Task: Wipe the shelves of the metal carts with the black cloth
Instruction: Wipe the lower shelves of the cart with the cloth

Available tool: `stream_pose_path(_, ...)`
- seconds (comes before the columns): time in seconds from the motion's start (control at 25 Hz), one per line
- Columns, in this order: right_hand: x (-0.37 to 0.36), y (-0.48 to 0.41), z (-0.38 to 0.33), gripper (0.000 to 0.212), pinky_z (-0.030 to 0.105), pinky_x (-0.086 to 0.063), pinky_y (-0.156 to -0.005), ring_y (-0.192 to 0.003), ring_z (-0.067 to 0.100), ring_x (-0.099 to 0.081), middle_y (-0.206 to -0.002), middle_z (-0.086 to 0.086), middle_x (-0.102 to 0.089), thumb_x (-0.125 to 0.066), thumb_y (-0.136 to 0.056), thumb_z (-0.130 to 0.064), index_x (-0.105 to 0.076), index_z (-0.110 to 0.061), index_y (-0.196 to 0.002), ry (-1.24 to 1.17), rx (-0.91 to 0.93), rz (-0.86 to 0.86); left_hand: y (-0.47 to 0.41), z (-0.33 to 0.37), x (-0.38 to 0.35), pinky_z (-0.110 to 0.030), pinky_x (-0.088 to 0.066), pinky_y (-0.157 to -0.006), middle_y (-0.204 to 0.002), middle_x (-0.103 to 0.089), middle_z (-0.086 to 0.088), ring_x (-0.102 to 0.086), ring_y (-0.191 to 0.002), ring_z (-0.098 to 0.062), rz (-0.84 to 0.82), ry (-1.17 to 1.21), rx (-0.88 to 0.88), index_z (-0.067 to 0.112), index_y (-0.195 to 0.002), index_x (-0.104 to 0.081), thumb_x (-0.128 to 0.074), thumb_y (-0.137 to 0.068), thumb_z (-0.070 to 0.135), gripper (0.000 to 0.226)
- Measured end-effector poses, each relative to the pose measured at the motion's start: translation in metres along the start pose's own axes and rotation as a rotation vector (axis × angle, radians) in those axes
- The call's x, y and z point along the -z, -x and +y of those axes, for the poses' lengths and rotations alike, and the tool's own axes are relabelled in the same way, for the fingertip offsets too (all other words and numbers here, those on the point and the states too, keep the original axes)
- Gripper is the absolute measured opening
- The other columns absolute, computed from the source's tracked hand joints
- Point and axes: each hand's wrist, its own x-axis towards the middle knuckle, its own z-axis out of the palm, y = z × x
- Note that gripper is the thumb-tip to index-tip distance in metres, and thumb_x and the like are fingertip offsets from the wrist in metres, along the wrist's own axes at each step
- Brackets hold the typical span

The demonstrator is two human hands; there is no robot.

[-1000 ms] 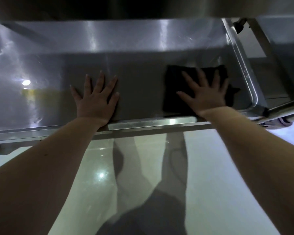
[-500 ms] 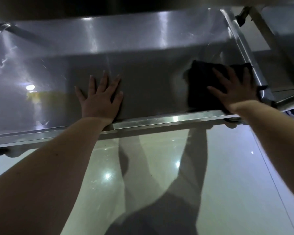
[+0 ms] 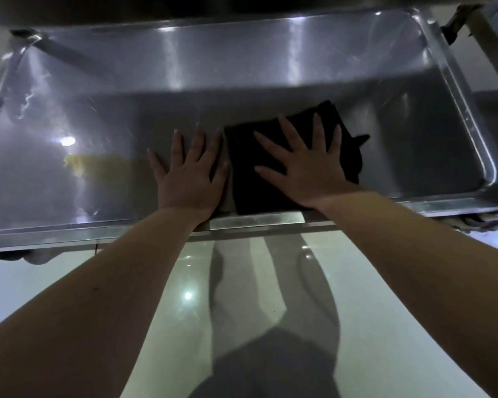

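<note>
The metal cart's lower shelf (image 3: 98, 110) is a shiny steel tray with a raised rim, filling the upper half of the head view. The black cloth (image 3: 247, 179) lies flat on it near the front edge, right of centre. My right hand (image 3: 308, 165) presses down on the cloth with fingers spread straight. My left hand (image 3: 190, 173) rests flat on the bare steel just left of the cloth, fingers spread, nearly touching the cloth's left edge.
An upper shelf (image 3: 184, 7) overhangs the back of the tray. The cart's right post and frame (image 3: 489, 67) stand beyond the tray's right rim. Below the front rim (image 3: 256, 219) lies a glossy pale floor (image 3: 112, 277) with my shadow.
My right hand has slid the cloth leftwards from the shelf's right rim to beside my left hand. The left hand has stayed planted on the steel.
</note>
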Motion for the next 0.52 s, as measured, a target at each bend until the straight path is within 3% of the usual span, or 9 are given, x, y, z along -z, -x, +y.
stream_pose_path(0.28,0.023,-0.126,0.016,0.073,0.072,0.011,-0.108,-0.143,0.048,0.018,-0.164,-0.005,0.012,-0.013,-0.082,-0.085,0.006,-0.057,-0.146,-0.063,-0.166,-0.111,-0.001,0.000,0.002,-0.065,0.008,-0.113,-0.163,0.001,0.017,0.008,-0.151,-0.022,-0.006,0.023,-0.005,0.049,-0.152,-0.002,-0.016,-0.095,0.060,0.059)
stream_pose_path(0.52,0.014,-0.029,0.016,0.074,0.069,0.010,-0.109,-0.145,0.043,0.016,-0.163,-0.009,0.010,-0.014,-0.077,-0.088,0.007,-0.062,-0.143,-0.102,-0.115,-0.102,0.002,0.001,0.002,-0.065,0.006,-0.113,-0.163,0.001,0.017,0.006,-0.151,-0.021,0.005,0.034,-0.003,0.050,-0.152,-0.002,-0.020,-0.098,0.057,0.057)
